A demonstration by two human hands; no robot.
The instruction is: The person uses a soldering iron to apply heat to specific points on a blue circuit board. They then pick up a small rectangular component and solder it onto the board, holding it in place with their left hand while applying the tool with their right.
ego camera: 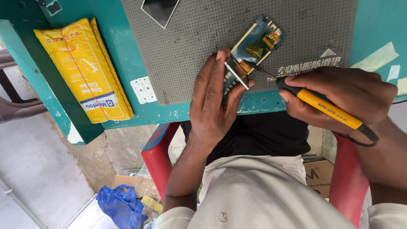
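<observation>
A pale shirt fills the foreground. Beyond it, the left hand pinches the near end of a blue circuit board lying on the grey perforated mat. The right hand is closed around a yellow-handled soldering iron, its tip touching the board just beside the left fingertips.

Small blue circuit board with gold contacts and orange ribbon connectors, tilted diagonally on a grey perforated mat, beside a yellow-handled soldering iron with black grip, tip touching the board.
</observation>
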